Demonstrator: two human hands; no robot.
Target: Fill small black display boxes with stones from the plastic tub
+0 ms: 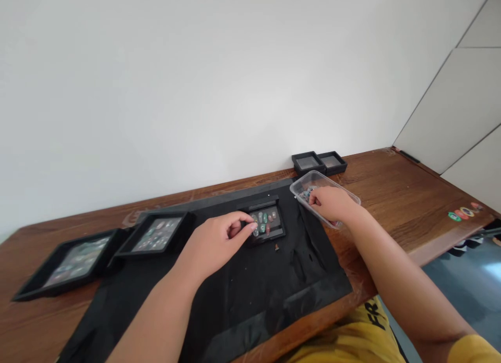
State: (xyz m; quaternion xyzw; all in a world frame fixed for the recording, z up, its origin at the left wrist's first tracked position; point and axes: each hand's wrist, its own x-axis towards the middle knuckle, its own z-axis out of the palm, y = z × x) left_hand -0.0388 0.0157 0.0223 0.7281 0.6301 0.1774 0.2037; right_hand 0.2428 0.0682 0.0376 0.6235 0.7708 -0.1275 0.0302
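Black mat (242, 295) on the counter (399, 206): left hand (219, 240), fingertips pinched at the small black tray (268, 222); right hand (332, 203) right of the tray, fingers dipped into the clear tub (313, 183), closure unclear.

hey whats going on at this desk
A person in a yellow shirt sits at a wooden desk covered partly by a black mat. Their left hand pinches at small coloured stones in a small black tray, while the right hand reaches into a clear plastic container of more stones. Two larger black display boxes lie to the left, and two small empty-looking ones stand by the wall.
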